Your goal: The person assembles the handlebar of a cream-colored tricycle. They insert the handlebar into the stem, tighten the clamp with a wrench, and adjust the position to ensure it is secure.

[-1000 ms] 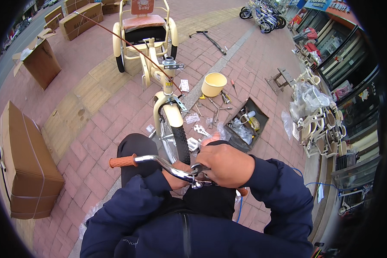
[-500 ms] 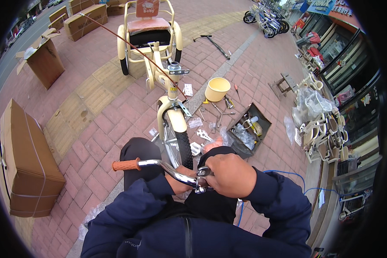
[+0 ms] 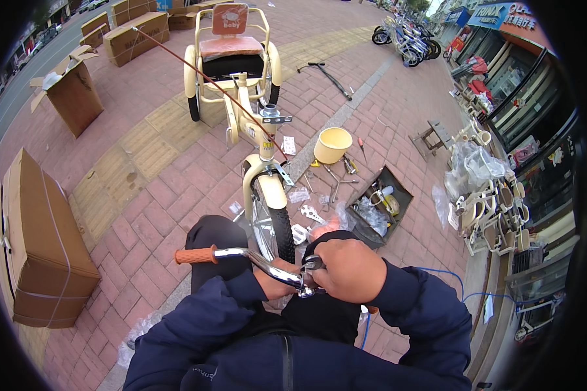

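A chrome handlebar (image 3: 257, 260) with an orange ribbed grip (image 3: 196, 255) lies across my lap. My left hand (image 3: 275, 281) is closed on it from below, near the clamp at its middle, with the fingertips hidden behind the bar. At that same spot my right hand (image 3: 353, 268) is curled shut around a small, dark, rounded metal piece (image 3: 314, 262), pressed close against the bar. The fist hides most of that piece, so its kind is unclear. Before my knees stands a cream tricycle (image 3: 259, 140), its head tube bare of any handlebar.
Right of the front wheel (image 3: 273, 225) lie loose tools, a cream bucket (image 3: 332, 145) and an open toolbox (image 3: 379, 203). A large carton (image 3: 45, 247) stands at left. Cream parts in plastic (image 3: 479, 169) are piled at right, near a small stool (image 3: 430, 135). A pump (image 3: 329, 79) lies farther off.
The surroundings have shifted slightly down and to the right in the view. Both hands stay at the handlebar's middle, with only a slight movement of the right fist.
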Available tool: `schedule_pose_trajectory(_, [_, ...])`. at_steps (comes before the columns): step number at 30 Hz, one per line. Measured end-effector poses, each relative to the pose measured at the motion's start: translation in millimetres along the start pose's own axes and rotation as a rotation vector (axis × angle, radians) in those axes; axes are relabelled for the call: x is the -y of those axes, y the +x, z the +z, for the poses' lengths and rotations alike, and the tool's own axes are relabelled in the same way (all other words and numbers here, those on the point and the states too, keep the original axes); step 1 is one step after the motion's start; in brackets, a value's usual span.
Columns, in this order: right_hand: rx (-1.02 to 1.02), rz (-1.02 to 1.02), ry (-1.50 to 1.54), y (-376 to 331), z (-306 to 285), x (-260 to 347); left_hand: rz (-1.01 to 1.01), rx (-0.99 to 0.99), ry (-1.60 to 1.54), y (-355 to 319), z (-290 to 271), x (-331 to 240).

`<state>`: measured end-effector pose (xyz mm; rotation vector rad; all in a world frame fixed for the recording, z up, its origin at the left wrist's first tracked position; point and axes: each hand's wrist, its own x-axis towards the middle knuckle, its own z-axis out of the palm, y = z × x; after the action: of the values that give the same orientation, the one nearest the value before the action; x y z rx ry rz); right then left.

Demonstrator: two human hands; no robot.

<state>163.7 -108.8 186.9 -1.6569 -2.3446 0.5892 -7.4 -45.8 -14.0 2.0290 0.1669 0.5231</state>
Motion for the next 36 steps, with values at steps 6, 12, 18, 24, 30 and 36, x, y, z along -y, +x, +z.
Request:
schedule_pose_trajectory(6, [0.000,-0.022,-0.024,-2,6,0,-0.178,0.064,-0.071,2,-5,-10])
schedule_pose_trajectory(12, [0.095,-0.120,-0.002,2,-1,-4,-0.183,0.081,0.071,5,-11,-23])
schedule_pose_trajectory(18, [0.047,-0.119,0.068,5,-8,-2,-0.102,0.088,0.047,6,-8,-16])
schedule_pose_trajectory(24, [-0.418,-0.076,0.171,-2,-21,-7,-0.174,0.106,-0.203,9,-21,-39])
schedule_pose_trajectory(30, [-0.686,0.312,1.304,-19,9,-21,-0.098,-0.154,-0.444,16,-22,-57])
schedule_pose_trajectory(36, [-0.669,0.332,1.627,-25,36,-36,-0.131,0.034,-0.083,5,-14,-27])
